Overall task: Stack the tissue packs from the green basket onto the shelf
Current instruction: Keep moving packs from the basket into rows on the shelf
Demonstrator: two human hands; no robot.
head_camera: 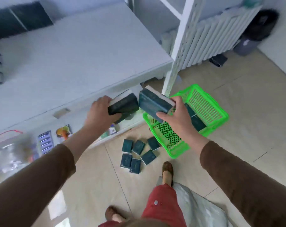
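Above the floor, beside the white shelf (83, 51), left hand (100, 112) grips one dark tissue pack (124, 104); right hand (176, 116) grips another (153, 104). Green basket (202, 102) below holds more packs; six loose packs (139, 154) lie on the tiles beside it.

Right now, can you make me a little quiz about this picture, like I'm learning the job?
1. True or false: each hand holds a tissue pack.
2. How many packs lie loose on the floor? A) three B) seven C) ten
3. Fill in: the basket is coloured ____.

Key:
1. True: left hand grips one pack, right hand another pack.
2. B, the floor packs.
3. Green, the basket, which has packs left inside.
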